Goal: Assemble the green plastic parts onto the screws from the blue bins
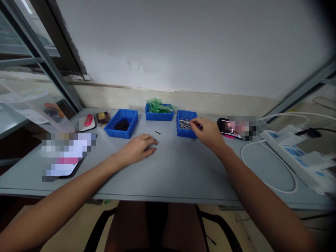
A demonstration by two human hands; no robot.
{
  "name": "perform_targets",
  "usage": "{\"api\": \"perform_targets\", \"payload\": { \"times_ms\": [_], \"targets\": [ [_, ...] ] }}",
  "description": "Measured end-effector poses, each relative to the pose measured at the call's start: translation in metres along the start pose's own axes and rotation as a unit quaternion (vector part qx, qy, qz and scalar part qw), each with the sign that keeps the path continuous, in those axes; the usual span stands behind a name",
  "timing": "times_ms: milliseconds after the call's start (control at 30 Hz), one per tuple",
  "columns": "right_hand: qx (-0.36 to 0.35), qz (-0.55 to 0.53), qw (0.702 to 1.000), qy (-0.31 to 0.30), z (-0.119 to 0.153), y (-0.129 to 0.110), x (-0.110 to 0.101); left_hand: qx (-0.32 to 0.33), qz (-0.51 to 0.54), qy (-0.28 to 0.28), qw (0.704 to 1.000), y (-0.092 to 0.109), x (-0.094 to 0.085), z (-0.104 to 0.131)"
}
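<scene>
My left hand (138, 149) rests on the grey tabletop with its fingers curled. At its fingertips shows a small dark piece, which looks like the end of a black screw (155, 140); the fingers cover most of it. Just beyond lies a loose black screw (158, 132). My right hand (208, 132) is over the near right side of a blue bin (187, 133) of small silver metal parts (184, 124). Its thumb and forefinger are pinched together at the parts, and what sits between them is hidden.
A left blue bin (115, 133) holds dark screws; a middle blue bin (159, 117) holds green plastic packets (156, 105). Phones lie at left (75, 169) and right (225, 128). A power strip (296, 157) and white cable (294, 173) occupy the right side. The wall stands behind.
</scene>
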State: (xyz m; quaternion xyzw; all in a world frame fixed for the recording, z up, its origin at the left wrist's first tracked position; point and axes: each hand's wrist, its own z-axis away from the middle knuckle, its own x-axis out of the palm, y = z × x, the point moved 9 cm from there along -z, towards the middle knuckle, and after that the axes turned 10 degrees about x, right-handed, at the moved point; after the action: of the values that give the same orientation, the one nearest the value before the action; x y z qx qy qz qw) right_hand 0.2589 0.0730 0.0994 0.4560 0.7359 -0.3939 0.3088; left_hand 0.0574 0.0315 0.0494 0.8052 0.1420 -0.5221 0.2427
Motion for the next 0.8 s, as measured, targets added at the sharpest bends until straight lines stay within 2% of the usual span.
{"api": "perform_targets", "payload": {
  "times_ms": [133, 200, 400, 467, 567, 700, 800],
  "targets": [
    [-0.067, -0.024, 0.996, -0.048, 0.012, -0.025, 0.016, -0.014, 0.008, 0.04, 0.999, 0.002, -0.012, -0.001],
    [-0.072, -0.017, 0.996, -0.047, 0.014, -0.029, 0.017, -0.01, 0.009, 0.037, 0.999, 0.004, -0.012, -0.001],
    [0.017, 0.023, 0.999, 0.038, -0.001, 0.008, -0.007, 0.016, -0.011, -0.017, 1.0, 0.004, 0.01, 0.001],
    [0.026, 0.026, 0.998, 0.054, -0.005, 0.017, -0.009, 0.015, -0.019, -0.016, 1.0, 0.002, 0.013, -0.001],
    [0.023, -0.006, 0.996, 0.081, -0.006, 0.017, -0.013, 0.013, -0.03, -0.005, 0.999, -0.002, 0.012, -0.003],
    [-0.004, -0.067, 0.994, 0.083, 0.002, -0.003, -0.012, 0.014, -0.045, -0.004, 0.999, -0.008, 0.012, -0.004],
    [-0.087, -0.089, 0.992, 0.009, 0.017, -0.037, 0.007, 0.01, -0.047, -0.005, 0.999, -0.013, 0.011, -0.003]
  ]
}}
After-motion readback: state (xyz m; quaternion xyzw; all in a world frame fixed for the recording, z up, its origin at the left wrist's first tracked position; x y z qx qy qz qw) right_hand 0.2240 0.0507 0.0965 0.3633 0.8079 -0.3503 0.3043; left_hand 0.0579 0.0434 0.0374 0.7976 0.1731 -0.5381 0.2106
